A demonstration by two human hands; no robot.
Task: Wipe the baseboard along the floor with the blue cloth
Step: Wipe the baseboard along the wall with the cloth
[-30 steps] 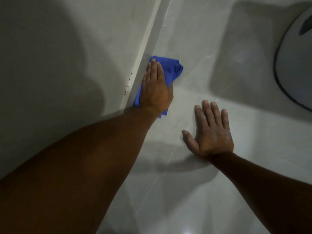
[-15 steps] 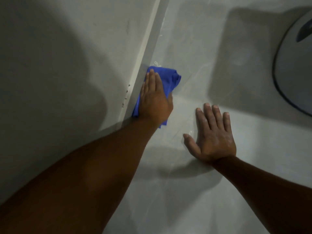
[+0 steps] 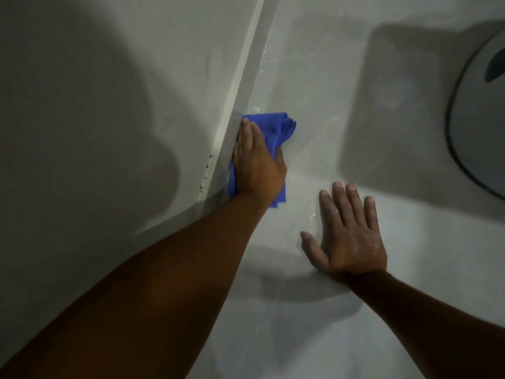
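Observation:
The pale baseboard (image 3: 252,64) runs up the picture where the grey wall meets the glossy floor. My left hand (image 3: 255,162) presses the blue cloth (image 3: 276,127) flat against the baseboard's lower stretch, fingers pointing away from me. The cloth bunches out past my fingertips and a corner shows under my wrist. My right hand (image 3: 349,236) lies palm down on the floor to the right, fingers spread, holding nothing.
The grey wall (image 3: 109,132) fills the left side, with a few small dark marks (image 3: 206,170) beside the baseboard. A round white object with a dark rim (image 3: 481,119) sits at the right edge. The tiled floor (image 3: 328,324) is shiny, with shadows across it.
My left hand has slid the blue cloth back toward me along the baseboard. My right hand stays planted on the floor.

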